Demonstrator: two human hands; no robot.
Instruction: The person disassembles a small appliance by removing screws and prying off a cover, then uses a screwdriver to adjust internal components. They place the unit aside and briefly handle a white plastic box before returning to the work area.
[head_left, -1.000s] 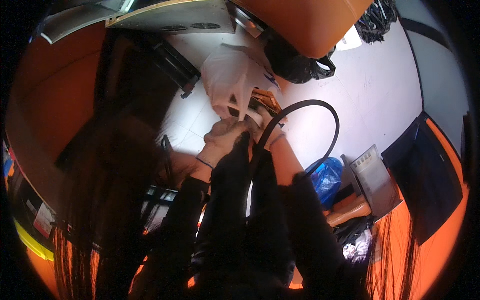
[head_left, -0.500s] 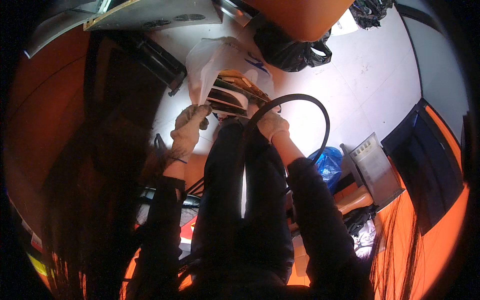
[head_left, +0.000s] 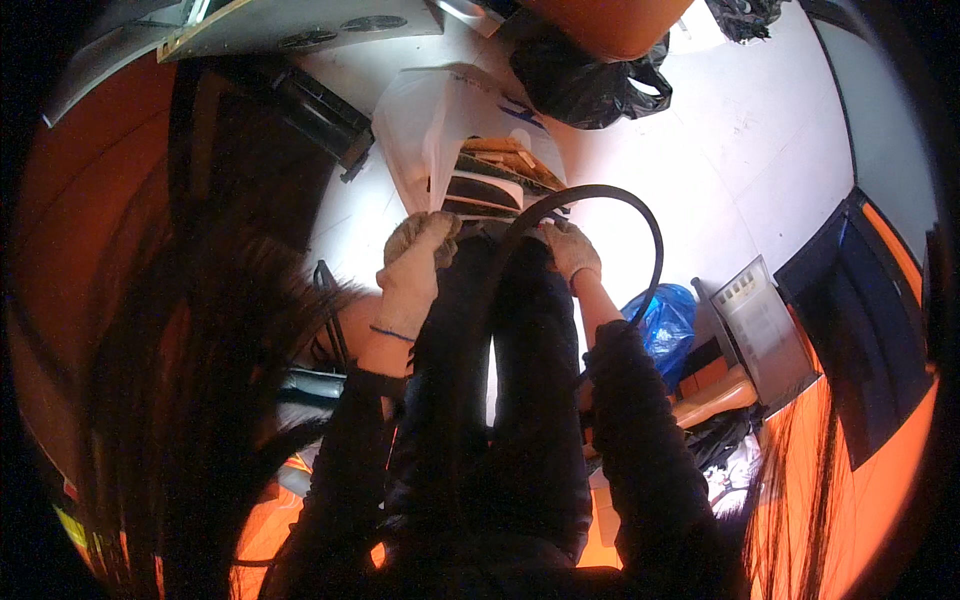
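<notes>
A white plastic bag lies on the floor before my knees, its mouth facing me. Flat board-like pieces, dark, white and brown-yellow, are stacked inside; I cannot tell their exact kind. My left hand, in a dirty pale work glove, is closed on the left edge of the bag's mouth and draws the plastic taut. At the right side of the mouth, my gloved right hand has its fingers bent in at the bag's edge. What those fingers hold is partly hidden. A thick black hose or cable loops across the right forearm.
A black plastic bag sits beyond, beside an orange rounded object. A long black part lies at the left. To the right are a blue bag, a metal box-like casing and a dark panel.
My left hand has moved right and a little toward me, pulling the bag's edge along. My right hand has shifted slightly right. The bag's mouth and the pieces inside sit farther right.
</notes>
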